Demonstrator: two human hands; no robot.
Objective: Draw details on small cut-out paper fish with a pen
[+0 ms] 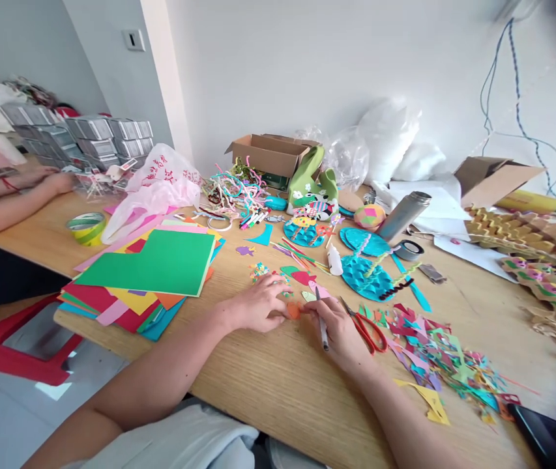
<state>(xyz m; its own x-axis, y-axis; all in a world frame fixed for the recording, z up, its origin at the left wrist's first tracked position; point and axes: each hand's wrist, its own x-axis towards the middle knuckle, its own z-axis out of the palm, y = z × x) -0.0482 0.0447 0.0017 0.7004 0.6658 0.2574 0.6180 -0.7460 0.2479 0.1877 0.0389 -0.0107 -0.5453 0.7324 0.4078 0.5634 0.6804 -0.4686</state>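
Observation:
My left hand [261, 303] is on the table, with its thumb and fingertips closed on the edge of a small orange paper cutout [294, 310]. A grey pen [322, 322] lies through the fingers of my right hand [340, 327], whose fingertips meet the other edge of the cutout. Fish-shaped paper pieces lie just beyond, among them a red fish [303, 278] and a pink fish [317, 289]. Red-handled scissors [366, 327] rest beside my right hand. Tiny colourful paper bits [259, 270] are scattered behind my left fingers.
Coloured paper sheets [180, 264] are stacked at left, near yellow tape [86, 228]. Paper scraps [446, 358] spread at right, beside a black phone [549, 433]. Blue egg-tray discs [368, 277], a glue bottle [334, 260] and a steel flask [405, 215] stand behind. Another person's arms [18, 195] rest far left.

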